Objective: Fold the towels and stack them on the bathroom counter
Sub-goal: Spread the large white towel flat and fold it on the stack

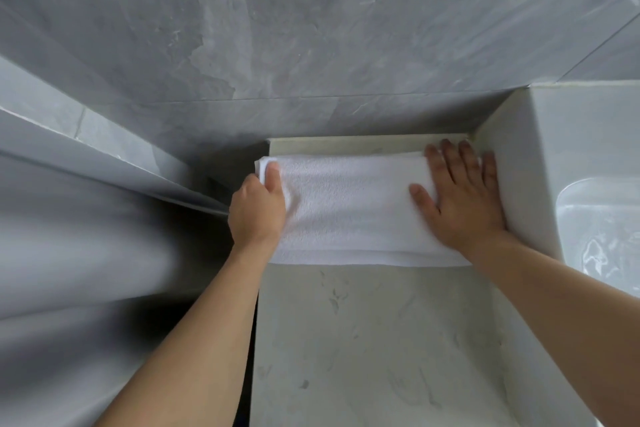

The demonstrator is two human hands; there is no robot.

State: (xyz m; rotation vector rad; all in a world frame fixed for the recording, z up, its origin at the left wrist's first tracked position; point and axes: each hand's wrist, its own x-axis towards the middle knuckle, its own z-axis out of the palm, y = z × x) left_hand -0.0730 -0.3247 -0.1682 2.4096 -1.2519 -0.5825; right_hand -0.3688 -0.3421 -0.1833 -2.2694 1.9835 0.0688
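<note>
1. one white towel (346,208) lies folded into a long band across the far end of the pale marbled table (363,340), its long side running left to right, close to the grey tiled wall (277,28).
2. left hand (258,208) is at the towel's left end: thumb on top of the cloth, fingers curled under the edge and out of sight, so it grips that end.
3. right hand (460,194) lies flat on the towel's right end, fingers straight and spread, palm pressing down; it grips nothing.
4. towel's right end sits just beside a raised pale ledge (526,166) that runs along the table's right side.
5. beyond that ledge, at the frame's right edge, part of a white basin (602,225) shows, glossy with reflections.
6. towel's near edge shows stacked layers; how many folds, cannot tell.
7. left of the table, blurred grey surfaces; cannot tell what they are.
8. both forearms are bare.
</note>
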